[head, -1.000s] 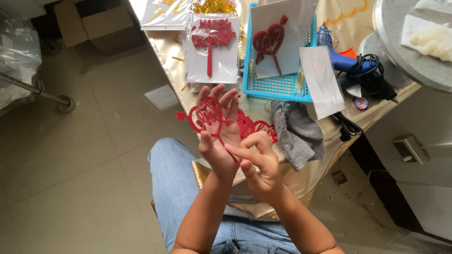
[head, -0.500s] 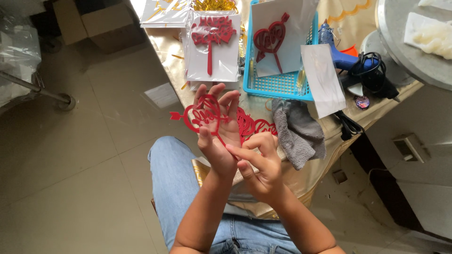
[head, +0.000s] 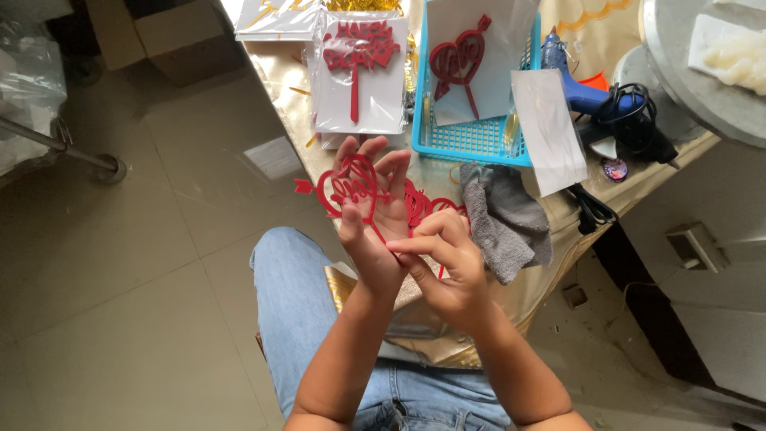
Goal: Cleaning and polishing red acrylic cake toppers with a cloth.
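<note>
A red heart-shaped cut-out with an arrow [head: 345, 188] rests across the palm and fingers of my left hand [head: 375, 231], which holds it up over the table edge with the thumb on it. My right hand [head: 447, 267] sits just right of it, fingertips pinched at the cut-out's thin stem near my left palm. More red cut-outs [head: 427, 206] lie on the table behind my hands, partly hidden.
A blue basket [head: 471, 142] holds a red heart topper on white card [head: 459, 60]. Left of it lies a stack of packaged red toppers [head: 359, 72]. A grey cloth [head: 503, 219], a blue glue gun [head: 570, 84] with black cord, and a gold tablecloth [head: 287, 72] are nearby.
The heart cut-out has shifted slightly left and up in my left hand, and my right fingers have moved closer along its stem.
</note>
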